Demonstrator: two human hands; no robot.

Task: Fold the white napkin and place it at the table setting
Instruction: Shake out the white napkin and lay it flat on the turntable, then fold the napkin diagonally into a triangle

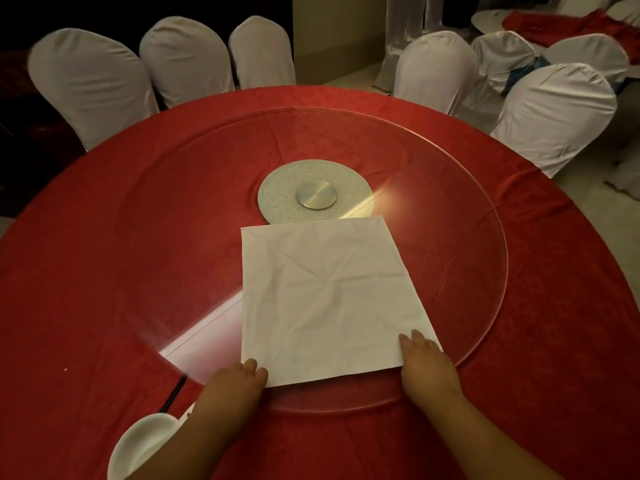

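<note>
A white napkin point(329, 299) lies spread flat and creased on the glass turntable point(450, 271) of a round table with a red cloth point(69, 289). My left hand point(239, 382) rests at the napkin's near left corner, fingertips on its edge. My right hand point(427, 362) lies on the near right corner, fingers flat over the cloth. Whether either hand pinches the fabric is hidden. At the near left stands a white bowl point(145, 441) of the table setting, partly behind my left forearm.
A silver hub point(315, 195) sits at the turntable's centre, just beyond the napkin's far edge. Dark chopsticks point(175, 393) lie by the bowl. White-covered chairs point(90, 77) ring the far side and right point(554, 112). Another table with red cloth point(561, 26) stands far right.
</note>
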